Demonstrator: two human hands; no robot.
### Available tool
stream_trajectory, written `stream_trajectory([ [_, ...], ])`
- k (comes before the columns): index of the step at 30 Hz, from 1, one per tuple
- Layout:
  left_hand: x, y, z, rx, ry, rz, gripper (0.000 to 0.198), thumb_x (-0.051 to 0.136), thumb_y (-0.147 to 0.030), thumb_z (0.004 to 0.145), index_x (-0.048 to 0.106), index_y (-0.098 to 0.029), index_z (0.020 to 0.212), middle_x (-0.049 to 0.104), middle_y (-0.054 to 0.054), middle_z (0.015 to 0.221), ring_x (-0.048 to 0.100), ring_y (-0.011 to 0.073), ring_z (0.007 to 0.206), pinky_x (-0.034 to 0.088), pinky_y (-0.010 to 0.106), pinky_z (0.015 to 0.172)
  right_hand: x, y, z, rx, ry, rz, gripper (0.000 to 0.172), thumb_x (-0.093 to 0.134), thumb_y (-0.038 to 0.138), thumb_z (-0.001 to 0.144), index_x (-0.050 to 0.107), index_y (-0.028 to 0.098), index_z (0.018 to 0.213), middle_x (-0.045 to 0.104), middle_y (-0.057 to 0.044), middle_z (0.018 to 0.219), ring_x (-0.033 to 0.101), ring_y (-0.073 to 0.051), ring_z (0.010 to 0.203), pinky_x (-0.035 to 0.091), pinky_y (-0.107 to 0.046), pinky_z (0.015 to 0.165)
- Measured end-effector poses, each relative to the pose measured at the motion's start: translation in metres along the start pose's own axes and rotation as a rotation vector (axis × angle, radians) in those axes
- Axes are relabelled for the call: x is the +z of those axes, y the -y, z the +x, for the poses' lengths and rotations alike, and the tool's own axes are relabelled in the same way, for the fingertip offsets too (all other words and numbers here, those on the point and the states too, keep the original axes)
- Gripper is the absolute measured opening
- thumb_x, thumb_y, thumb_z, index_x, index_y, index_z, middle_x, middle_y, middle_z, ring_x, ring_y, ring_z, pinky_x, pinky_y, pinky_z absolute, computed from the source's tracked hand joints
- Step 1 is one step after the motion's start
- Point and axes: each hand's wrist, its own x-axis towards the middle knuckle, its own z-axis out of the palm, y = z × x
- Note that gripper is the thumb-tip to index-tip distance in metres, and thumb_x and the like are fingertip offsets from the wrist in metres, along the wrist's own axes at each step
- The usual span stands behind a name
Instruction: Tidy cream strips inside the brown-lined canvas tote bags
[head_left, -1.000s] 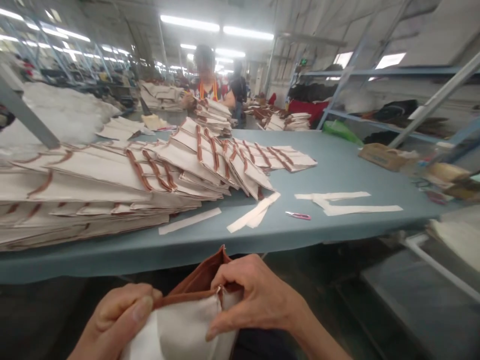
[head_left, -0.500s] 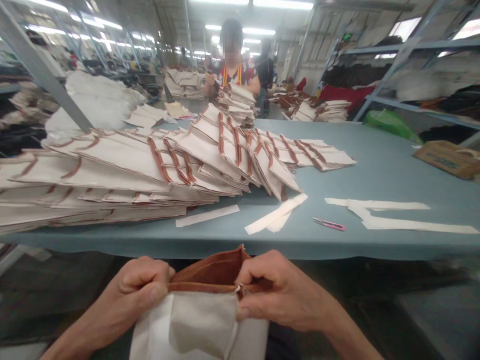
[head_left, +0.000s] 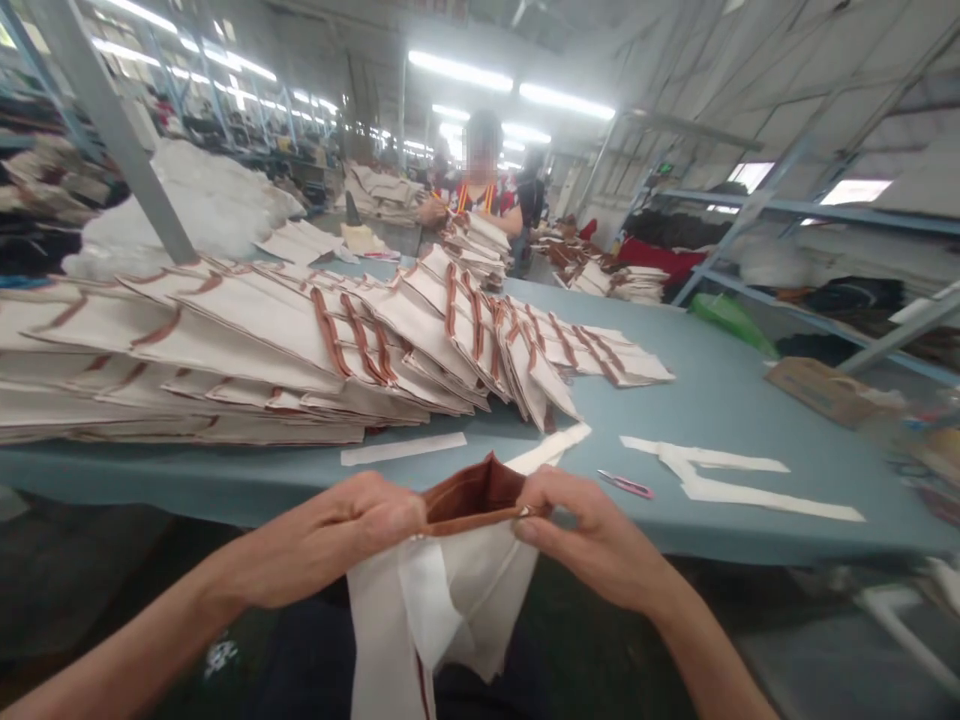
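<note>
A cream fabric bag piece [head_left: 480, 590] with a brown inner lining hangs in front of the table's near edge. Its brown-edged mouth gapes between my hands. My left hand [head_left: 352, 525] is closed on the left side of this rim, fingers on top. At the rim's right corner, my right hand [head_left: 581, 525] pinches the edge between thumb and fingers. A loose white strip [head_left: 431, 590] shows on the front of the piece below my left hand. Beyond my right hand, pink-handled thread snips [head_left: 626, 484] lie on the table.
A long heap of cream pieces with brown trim [head_left: 247, 340] covers the left of the blue-green table [head_left: 712, 400]. White strips [head_left: 765, 494] lie near its front. A brown paper package [head_left: 817, 390] sits at the right. Across the table, a person [head_left: 480, 200] stands behind stacked pieces.
Both hands have lifted the bag piece, tilting its lower part into a hanging position. My left hand has shifted right along the rim. The camera view has turned and tilted.
</note>
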Motion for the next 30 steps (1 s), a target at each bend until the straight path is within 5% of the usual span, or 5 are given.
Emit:
stream_trajectory([
  [8,0.008,-0.012,0.016,0.008,0.046,-0.061,0.066,0.053,-0.073,0.104,0.036,-0.023,0.065,0.027,-0.006,0.065,0.024,0.0106,0.059,0.017,0.029,0.052,0.023,0.011,-0.004,-0.004,-0.282,-0.072,0.019,0.073,0.036,0.1,0.074,0.023,0.114,0.074,-0.011,0.135,0.064,-0.03,0.129,0.042,-0.046,0.114],
  [12,0.02,0.002,0.023,-0.038,-0.013,-0.095,0.064,0.051,-0.075,0.104,0.043,-0.022,0.069,0.034,-0.005,0.068,0.028,0.0112,0.061,0.021,0.027,0.052,0.065,0.025,-0.014,0.137,-0.133,0.297,0.033,0.064,0.053,0.104,0.071,0.021,0.099,0.076,-0.004,0.094,0.069,-0.021,0.086,0.052,-0.032,0.079],
  [16,0.023,0.007,0.028,-0.113,0.047,-0.116,0.065,0.047,-0.078,0.103,0.049,-0.021,0.072,0.038,-0.004,0.068,0.031,0.0122,0.061,0.023,0.028,0.053,0.087,0.018,-0.009,0.263,-0.108,0.468,0.051,0.073,0.065,0.096,0.054,0.022,0.076,0.052,0.006,0.065,0.044,-0.011,0.057,0.034,-0.025,0.055],
  [23,0.001,-0.006,0.036,-0.223,0.27,-0.098,0.058,0.051,-0.074,0.103,0.051,-0.023,0.078,0.042,-0.003,0.076,0.037,0.0165,0.07,0.034,0.028,0.061,0.062,0.0,0.003,0.438,0.171,0.712,0.073,0.082,0.088,0.075,0.053,0.021,0.074,0.049,0.007,0.062,0.037,-0.008,0.054,0.026,-0.023,0.05],
  [30,0.004,-0.007,0.059,-0.316,0.556,-0.213,0.038,0.078,-0.048,0.089,0.052,-0.023,0.079,0.042,-0.005,0.073,0.038,0.0136,0.061,0.03,0.024,0.051,0.048,-0.012,-0.01,0.495,0.144,0.7,0.071,0.085,0.084,0.077,0.054,0.021,0.071,0.055,0.006,0.06,0.04,-0.007,0.052,0.026,-0.023,0.05],
])
